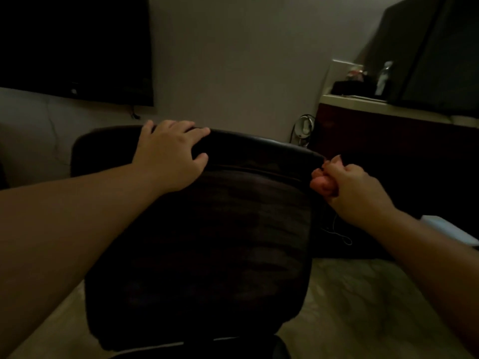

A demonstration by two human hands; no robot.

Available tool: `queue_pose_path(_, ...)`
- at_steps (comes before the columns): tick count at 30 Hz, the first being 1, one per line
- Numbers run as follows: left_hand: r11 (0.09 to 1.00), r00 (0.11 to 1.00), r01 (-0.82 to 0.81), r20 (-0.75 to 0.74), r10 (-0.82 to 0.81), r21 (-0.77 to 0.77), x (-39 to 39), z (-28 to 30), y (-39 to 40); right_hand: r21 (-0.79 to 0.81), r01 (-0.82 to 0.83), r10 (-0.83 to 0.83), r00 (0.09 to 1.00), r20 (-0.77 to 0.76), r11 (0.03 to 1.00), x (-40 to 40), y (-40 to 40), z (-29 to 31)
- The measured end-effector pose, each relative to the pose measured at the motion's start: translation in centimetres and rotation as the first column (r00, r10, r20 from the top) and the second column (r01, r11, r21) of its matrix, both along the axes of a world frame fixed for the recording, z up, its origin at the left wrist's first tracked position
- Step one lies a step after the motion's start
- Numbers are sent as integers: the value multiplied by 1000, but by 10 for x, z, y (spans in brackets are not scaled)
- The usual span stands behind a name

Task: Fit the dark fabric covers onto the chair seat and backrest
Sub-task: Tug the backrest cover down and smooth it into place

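The chair backrest (259, 149) fills the middle of the view, seen from behind. A dark fabric cover (207, 242) lies over its back up to a seam just below the top rim. My left hand (168, 154) rests on the top edge at the left, fingers spread over the rim and thumb on the back face. My right hand (344, 185) is at the backrest's upper right corner, fingers curled tight and pinching the cover's edge there. The seat is hidden behind the backrest.
A dark screen (75, 45) hangs on the wall at upper left. A counter (388, 107) at the right holds a bottle (383, 79) and small items. A white cable (339, 234) lies on the floor right of the chair. Pale floor (363, 301) spreads below.
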State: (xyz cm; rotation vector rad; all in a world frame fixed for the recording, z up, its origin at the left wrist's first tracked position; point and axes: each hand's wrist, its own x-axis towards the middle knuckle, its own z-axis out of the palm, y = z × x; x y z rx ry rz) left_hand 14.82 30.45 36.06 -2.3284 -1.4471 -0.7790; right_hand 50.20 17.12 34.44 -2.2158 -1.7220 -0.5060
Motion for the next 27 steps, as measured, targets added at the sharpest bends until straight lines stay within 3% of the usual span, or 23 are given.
queue_pose_path(7, 1000, 1000, 1, 29, -2, 13, -8, -4, 3, 157, -174, 158, 981, 112, 972, -48, 39, -2)
queue_pose_path(13, 999, 998, 32, 51, -33, 9, -3, -4, 2, 187, -46, 35, 998, 60, 981, 3, 15, -21)
queue_pose_path(17, 1000, 997, 29, 73, -29, 1, 3, -7, 4, 153, -51, 39, 996, 82, 987, -13, 25, -12)
queue_pose_path(23, 1000, 995, 12, 98, -14, 21, -7, -12, 9, 131, -200, 166, 958, 234, 971, -70, 62, 5)
queue_pose_path(27, 999, 998, 44, 52, -45, 18, -10, -9, 6, 97, -192, 161, 950, 266, 977, -42, 50, 0)
